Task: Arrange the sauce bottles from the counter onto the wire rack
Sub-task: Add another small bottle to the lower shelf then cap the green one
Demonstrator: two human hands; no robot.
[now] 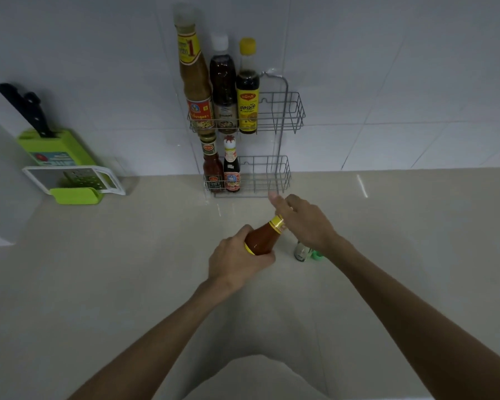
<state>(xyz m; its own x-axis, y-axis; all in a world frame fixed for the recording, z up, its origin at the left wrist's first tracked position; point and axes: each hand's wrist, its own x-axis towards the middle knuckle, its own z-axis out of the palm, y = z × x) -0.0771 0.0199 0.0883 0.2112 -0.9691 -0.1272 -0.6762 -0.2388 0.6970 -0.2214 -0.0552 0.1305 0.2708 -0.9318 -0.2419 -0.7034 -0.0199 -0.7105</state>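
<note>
The sauce bottle (261, 238), filled with red sauce and banded in yellow at the neck, is held tilted over the middle of the counter (127, 284), its top leaning toward the far right. The left hand (237, 261) is wrapped around its lower body, fingers closed on the glass. The right hand (303, 223) sits at the neck and cap end, fingers curled around the top, which they hide; its thumb points toward the wall.

Just beyond the hands, the wire rack (274, 119) hangs on the tiled wall, with two baskets. The upper basket holds three tall bottles at its left end: a brown sauce bottle (195, 82), a dark bottle with a white cap (223, 88), and a dark bottle with a yellow cap (247, 90). The lower basket holds two shorter bottles at its left: a red sauce bottle (212, 166) and a dark bottle with a red-and-white top (231, 168). The right part of each basket is open.

On the counter just right of the held bottle, partly behind the right wrist, stands a small bottle (300, 251) beside something green (317, 254). Far left, a green knife block (55, 151) with a black-handled knife (26, 109) stands by a grater (75, 177).
</note>
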